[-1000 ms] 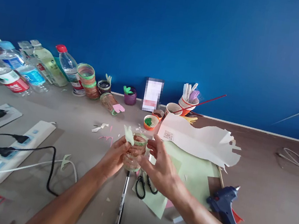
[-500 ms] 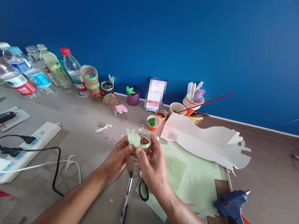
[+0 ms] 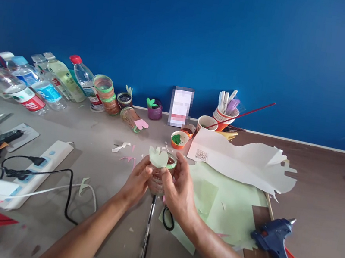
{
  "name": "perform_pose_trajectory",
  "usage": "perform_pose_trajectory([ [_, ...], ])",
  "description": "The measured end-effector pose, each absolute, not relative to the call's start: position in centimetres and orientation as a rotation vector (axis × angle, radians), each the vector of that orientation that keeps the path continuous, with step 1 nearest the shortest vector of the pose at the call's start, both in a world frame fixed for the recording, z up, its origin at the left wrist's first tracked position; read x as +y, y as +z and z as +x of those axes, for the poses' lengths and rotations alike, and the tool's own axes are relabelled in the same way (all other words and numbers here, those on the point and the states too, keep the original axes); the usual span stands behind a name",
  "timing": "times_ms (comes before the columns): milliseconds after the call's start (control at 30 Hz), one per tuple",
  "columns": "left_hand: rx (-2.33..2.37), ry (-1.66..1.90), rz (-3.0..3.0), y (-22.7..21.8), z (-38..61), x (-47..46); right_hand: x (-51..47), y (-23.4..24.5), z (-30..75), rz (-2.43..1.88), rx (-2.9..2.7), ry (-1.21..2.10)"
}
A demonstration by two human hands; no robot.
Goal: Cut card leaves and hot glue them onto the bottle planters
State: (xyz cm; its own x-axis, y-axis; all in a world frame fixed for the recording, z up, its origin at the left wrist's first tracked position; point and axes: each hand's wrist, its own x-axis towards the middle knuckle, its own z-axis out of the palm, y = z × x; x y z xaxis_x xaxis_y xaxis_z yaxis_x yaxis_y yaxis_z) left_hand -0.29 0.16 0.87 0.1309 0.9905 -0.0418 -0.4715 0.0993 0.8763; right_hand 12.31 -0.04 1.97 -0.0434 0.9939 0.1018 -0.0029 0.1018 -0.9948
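Between my hands is a cut bottle cup (image 3: 157,184), painted brown with a green rim. A pale green paper cutout (image 3: 158,158) with a scalloped upper edge stands against the rim on its near left side. My left hand (image 3: 138,182) is closed round the cup's left side, its thumb at the lower edge of the cutout. On the other side my right hand (image 3: 182,191) grips the cup, thumb in front near the paper and fingers behind. A black-and-clear pen (image 3: 146,234) lies below the cup. Scissors, of which a black handle loop (image 3: 168,218) shows, are partly hidden beside my right hand.
Pale green paper (image 3: 228,212) and a white sheet (image 3: 242,159) lie right, near a blue glue gun (image 3: 275,241). Paint cups (image 3: 179,140) stand ahead. Bottles (image 3: 27,95), a power strip (image 3: 41,169) with cables and a black glue gun (image 3: 1,143) occupy the left.
The paper cutout has turned to face me more broadly and its notch shows. Both hands still hold the cup. The whole view has shifted slightly.
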Motion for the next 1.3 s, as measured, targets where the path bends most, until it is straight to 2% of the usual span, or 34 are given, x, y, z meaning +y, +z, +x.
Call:
perform_pose_trajectory([
  [333, 0.889, 1.255, 0.927, 0.9, -0.4, 0.0, -0.6, 2.0, 12.3, -1.161, -1.394, 1.134],
  [633, 0.919, 1.310, 0.930, 0.1, -0.6, 0.2, -0.2, 2.1, 13.0, -0.998, -1.278, 1.364],
  [867, 0.757, 1.273, 0.907, 0.7, -0.1, 0.0, 0.3, 2.3, 13.2, -1.006, -1.299, 1.325],
  [1300, 0.906, 1.307, 0.842, 0.8, -0.3, 0.0, -0.1, 2.4, 13.3, -1.005, -1.295, 1.356],
])
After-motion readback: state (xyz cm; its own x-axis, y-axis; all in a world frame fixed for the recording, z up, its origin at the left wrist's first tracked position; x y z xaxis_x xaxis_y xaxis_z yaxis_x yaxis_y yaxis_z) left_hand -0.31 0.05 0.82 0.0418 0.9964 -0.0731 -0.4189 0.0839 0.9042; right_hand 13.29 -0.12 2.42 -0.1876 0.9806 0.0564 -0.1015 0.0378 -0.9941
